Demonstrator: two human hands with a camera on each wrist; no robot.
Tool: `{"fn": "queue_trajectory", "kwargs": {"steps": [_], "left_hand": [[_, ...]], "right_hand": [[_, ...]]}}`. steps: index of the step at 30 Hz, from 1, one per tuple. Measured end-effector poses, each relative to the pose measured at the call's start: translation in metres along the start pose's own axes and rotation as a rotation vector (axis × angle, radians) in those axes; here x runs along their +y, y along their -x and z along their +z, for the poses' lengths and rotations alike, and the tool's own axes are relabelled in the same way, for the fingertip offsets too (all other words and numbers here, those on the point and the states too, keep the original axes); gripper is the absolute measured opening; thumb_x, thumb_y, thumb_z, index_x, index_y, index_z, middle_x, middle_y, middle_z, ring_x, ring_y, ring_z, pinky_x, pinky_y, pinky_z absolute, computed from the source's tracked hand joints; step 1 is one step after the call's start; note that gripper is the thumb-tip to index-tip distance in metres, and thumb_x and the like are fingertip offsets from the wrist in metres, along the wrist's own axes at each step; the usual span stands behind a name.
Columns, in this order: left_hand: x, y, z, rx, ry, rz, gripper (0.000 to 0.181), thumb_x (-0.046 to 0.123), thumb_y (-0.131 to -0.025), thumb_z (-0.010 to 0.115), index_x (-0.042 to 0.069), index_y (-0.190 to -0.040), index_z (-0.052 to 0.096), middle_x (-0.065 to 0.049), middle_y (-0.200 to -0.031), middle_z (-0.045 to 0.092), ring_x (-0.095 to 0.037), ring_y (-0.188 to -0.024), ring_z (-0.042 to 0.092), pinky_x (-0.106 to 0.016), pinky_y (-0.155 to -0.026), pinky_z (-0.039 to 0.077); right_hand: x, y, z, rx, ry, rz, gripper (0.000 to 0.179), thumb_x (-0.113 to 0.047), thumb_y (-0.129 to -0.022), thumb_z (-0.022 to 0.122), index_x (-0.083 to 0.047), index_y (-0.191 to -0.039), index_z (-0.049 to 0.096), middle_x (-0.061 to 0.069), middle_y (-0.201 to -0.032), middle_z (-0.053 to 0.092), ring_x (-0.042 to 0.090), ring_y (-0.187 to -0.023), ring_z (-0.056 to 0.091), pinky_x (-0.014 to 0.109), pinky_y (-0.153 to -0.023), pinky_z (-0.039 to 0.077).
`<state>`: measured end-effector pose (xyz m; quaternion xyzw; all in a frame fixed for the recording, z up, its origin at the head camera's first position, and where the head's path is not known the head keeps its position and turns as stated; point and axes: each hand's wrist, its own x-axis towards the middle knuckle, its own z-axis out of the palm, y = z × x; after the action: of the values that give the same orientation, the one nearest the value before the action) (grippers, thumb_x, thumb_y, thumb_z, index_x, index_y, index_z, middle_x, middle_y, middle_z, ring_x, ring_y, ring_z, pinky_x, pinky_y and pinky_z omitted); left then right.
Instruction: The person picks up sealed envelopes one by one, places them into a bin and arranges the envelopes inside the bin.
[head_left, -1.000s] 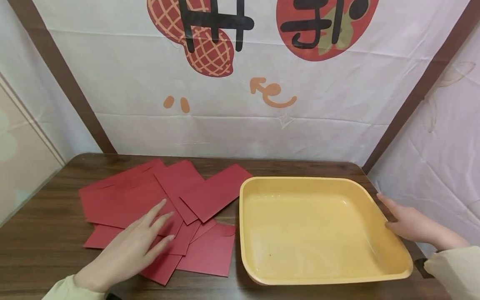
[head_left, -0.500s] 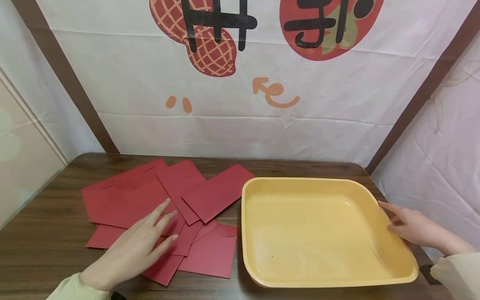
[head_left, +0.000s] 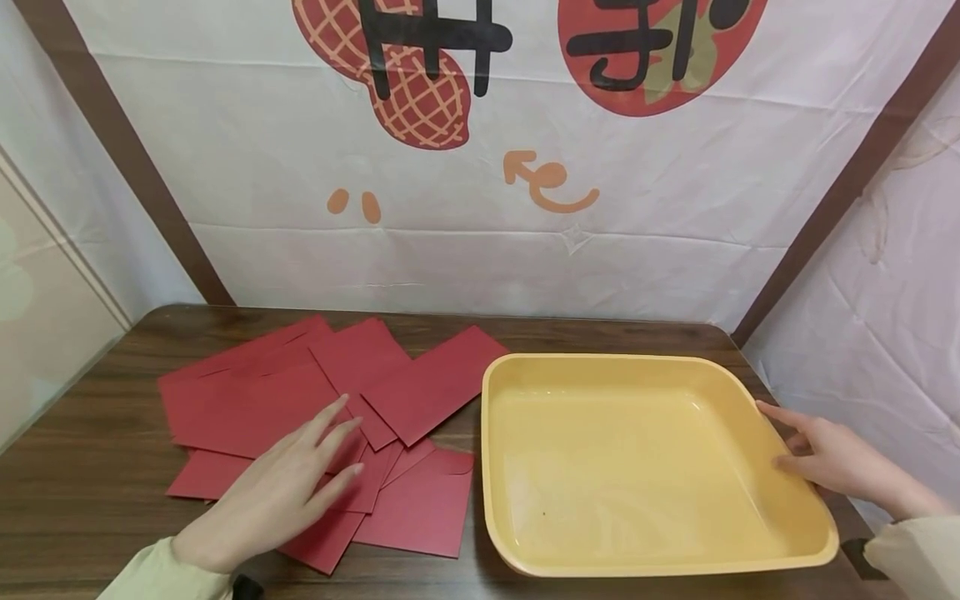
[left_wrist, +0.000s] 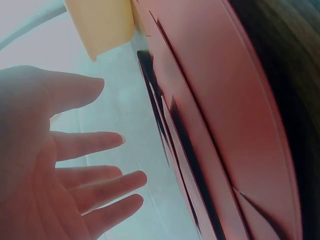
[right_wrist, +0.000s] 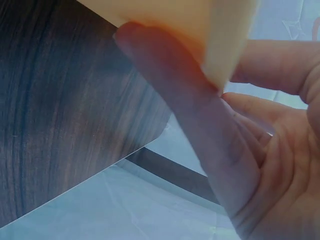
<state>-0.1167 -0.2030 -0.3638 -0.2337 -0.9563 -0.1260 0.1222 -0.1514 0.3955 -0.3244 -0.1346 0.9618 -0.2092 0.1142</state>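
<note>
Several red paper envelopes (head_left: pixel 247 408) lie overlapped on the table's left half. My left hand (head_left: pixel 281 492) is over the pile's near part, palm down with fingers spread and nothing in them; in the left wrist view its fingertips (left_wrist: pixel 112 141) sit apart from the envelopes (left_wrist: pixel 215 100). A large, shallow yellow tray (head_left: pixel 637 567) with rounded corners stands right of the pile. At the tray's right rim is my right hand (head_left: pixel 847 458), its index finger extended along the edge. In the right wrist view my thumb (right_wrist: pixel 165 70) lies against the tray's outer wall (right_wrist: pixel 165 12).
The dark wooden table (head_left: pixel 67 442) has rounded far corners and meets a white printed cloth backdrop (head_left: pixel 465 267). One envelope (head_left: pixel 435 383) reaches up to the tray's left rim. Pale cloth (head_left: pixel 900 333) hangs beyond the table's right edge.
My right hand's index finger has come in to the tray's rim, and the left hand has shifted slightly right over the envelopes. The envelopes keep their layout.
</note>
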Motion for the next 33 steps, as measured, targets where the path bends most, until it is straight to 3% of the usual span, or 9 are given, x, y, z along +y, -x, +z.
{"fn": "queue_trajectory", "kwargs": {"steps": [5, 12, 17, 24, 33], "left_hand": [[0.001, -0.004, 0.003, -0.005, -0.007, 0.002, 0.052, 0.03, -0.089, 0.066, 0.003, -0.132, 0.055, -0.018, -0.146, 0.041, -0.036, -0.124, 0.052, -0.052, -0.097, 0.044], [0.002, -0.017, 0.005, -0.023, -0.003, 0.012, 0.049, 0.029, -0.09, 0.066, 0.001, -0.129, 0.056, -0.014, -0.125, 0.059, -0.031, -0.117, 0.057, -0.048, -0.095, 0.047], [0.006, -0.033, 0.006, -0.086, -0.008, 0.019, 0.061, 0.036, -0.089, 0.066, 0.0, -0.136, 0.05, -0.019, -0.135, 0.052, -0.035, -0.122, 0.053, -0.051, -0.098, 0.044], [0.009, -0.056, 0.01, -0.194, 0.001, 0.059, 0.068, 0.042, -0.09, 0.064, 0.006, -0.144, 0.042, -0.022, -0.149, 0.037, -0.04, -0.131, 0.043, -0.055, -0.104, 0.037], [-0.004, -0.082, 0.019, -0.264, 0.039, 0.054, 0.07, 0.045, -0.09, 0.061, 0.009, -0.146, 0.04, -0.024, -0.15, 0.034, -0.045, -0.133, 0.038, -0.057, -0.105, 0.034]], "right_hand": [[-0.001, 0.0, 0.001, 0.022, 0.007, 0.039, 0.072, -0.007, -0.087, 0.066, 0.015, -0.142, 0.025, 0.006, -0.079, 0.072, 0.006, -0.047, 0.057, 0.026, -0.046, 0.047], [-0.003, 0.0, 0.002, 0.028, 0.006, 0.078, 0.073, -0.008, -0.085, 0.066, 0.013, -0.143, 0.027, 0.001, -0.075, 0.07, 0.009, -0.043, 0.053, 0.027, -0.045, 0.046], [-0.002, -0.001, 0.004, 0.039, 0.04, 0.064, 0.073, -0.009, -0.085, 0.067, 0.013, -0.143, 0.027, 0.002, -0.078, 0.072, 0.006, -0.048, 0.055, 0.025, -0.049, 0.045], [-0.001, 0.0, 0.007, 0.072, 0.101, 0.041, 0.071, -0.009, -0.085, 0.067, 0.013, -0.141, 0.031, 0.001, -0.079, 0.072, 0.0, -0.054, 0.055, 0.023, -0.055, 0.044], [-0.002, 0.002, 0.006, 0.071, 0.062, 0.036, 0.07, -0.007, -0.085, 0.065, 0.014, -0.141, 0.029, 0.004, -0.079, 0.072, 0.002, -0.052, 0.056, 0.024, -0.052, 0.045]]}}
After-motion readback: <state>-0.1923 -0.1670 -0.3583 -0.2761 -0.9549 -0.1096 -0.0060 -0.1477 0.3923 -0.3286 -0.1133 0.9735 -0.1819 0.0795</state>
